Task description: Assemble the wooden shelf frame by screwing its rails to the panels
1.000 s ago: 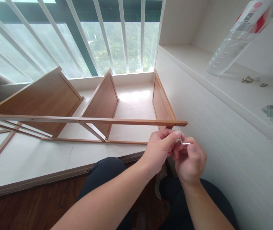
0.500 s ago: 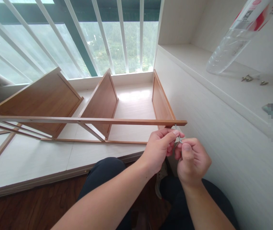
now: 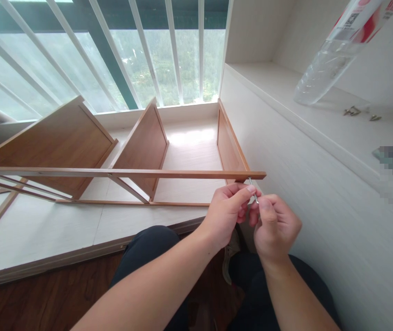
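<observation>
2 bare hands meet at the slim, bent metal key (image 3: 255,197), whose upper end reaches the underside of the wooden rail (image 3: 169,174) near its right tip. The left hand (image 3: 226,209) pinches the shaft between thumb and fingertips; the right hand (image 3: 277,225) has thumb and curled fingers closed on the lower, bent end, partly hiding it. The key should be light, rigid and hardly breakable, though smooth enough to slip in damp fingers; the shaft just below the rail suits a steadying pinch, the bent end gives leverage. The rail looks stiff and slender, its edges perhaps easily scuffed. Behind it stand 3 wooden panels (image 3: 141,147), slanting in view. The pale side wall (image 3: 303,161) rises close to the right hand and could limit its swing. On the ledge (image 3: 282,85) above lie a tilted-looking plastic bottle (image 3: 331,64) and several small screws (image 3: 352,111), well apart from both hands.
</observation>
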Available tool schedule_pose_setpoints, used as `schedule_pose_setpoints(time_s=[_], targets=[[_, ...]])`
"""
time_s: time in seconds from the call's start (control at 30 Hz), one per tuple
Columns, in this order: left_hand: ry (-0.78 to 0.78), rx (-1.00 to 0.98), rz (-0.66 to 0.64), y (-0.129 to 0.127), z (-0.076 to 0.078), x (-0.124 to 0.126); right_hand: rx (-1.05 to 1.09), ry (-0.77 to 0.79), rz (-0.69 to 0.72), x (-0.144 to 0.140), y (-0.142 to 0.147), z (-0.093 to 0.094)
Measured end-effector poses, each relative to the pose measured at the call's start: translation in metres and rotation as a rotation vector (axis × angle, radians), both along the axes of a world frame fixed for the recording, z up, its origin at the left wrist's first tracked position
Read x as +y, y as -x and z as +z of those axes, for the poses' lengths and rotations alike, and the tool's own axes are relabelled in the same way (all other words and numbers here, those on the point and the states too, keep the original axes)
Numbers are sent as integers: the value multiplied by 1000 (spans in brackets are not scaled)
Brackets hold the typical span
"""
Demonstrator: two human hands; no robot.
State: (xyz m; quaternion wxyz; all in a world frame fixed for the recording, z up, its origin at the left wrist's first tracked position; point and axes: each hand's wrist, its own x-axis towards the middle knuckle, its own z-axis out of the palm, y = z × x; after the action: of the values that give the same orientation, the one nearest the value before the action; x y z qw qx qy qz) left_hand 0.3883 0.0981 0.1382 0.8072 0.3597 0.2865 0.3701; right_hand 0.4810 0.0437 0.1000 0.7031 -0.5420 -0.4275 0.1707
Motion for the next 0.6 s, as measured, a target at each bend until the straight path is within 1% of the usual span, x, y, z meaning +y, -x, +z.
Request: schedule_pose_setpoints(time_s=[0.13, 0.4, 0.5, 0.6], targets=[[-4, 6, -24, 1, -1, 1, 176, -9, 113, 1, 1, 0], [-9, -11, -38, 1, 1, 2, 358, -5, 355, 4, 0, 10], [-15, -7, -38, 2, 4, 2, 401, 21, 404, 5, -1, 11], [-25, 9, -33, 3, 6, 2, 410, 37, 416, 6, -2, 10]])
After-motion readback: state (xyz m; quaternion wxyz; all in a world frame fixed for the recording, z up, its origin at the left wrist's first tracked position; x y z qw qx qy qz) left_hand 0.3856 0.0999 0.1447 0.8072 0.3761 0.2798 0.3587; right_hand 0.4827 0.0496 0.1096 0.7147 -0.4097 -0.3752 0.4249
